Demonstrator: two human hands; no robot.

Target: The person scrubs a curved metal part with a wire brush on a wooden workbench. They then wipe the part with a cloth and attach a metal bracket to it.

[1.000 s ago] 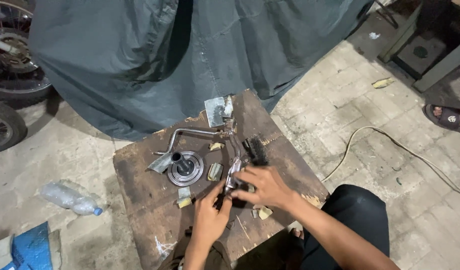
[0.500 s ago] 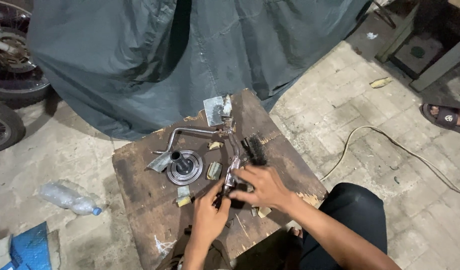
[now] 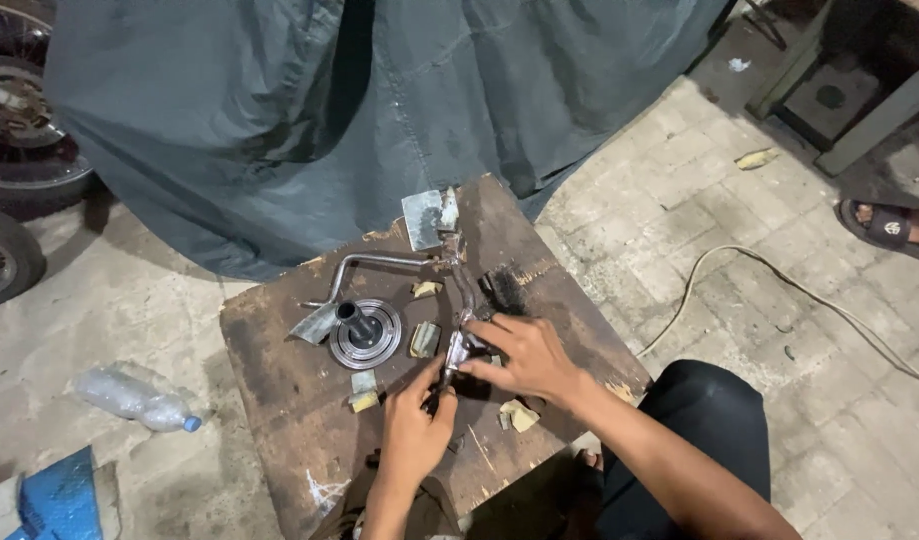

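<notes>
Now both hands' fingers (image 3: 449, 372) pinching the bent metal lever (image 3: 462, 318) (wire brush (image 3: 506, 291) just beyond).

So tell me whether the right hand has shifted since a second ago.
Yes. The right hand has slid up the board, now covering more of the black brush; the round metal hub stayed put.

Grey paved floor (image 3: 699, 220), dusty, dimly lit. Dark tarp (image 3: 379, 100) draped behind worn wooden surface (image 3: 279, 370). Wheels (image 3: 14, 150) at left, bottle (image 3: 134, 398) nearby. Cable (image 3: 779, 280) trailing right; possibly a bench leg (image 3: 879, 110) beyond.
</notes>
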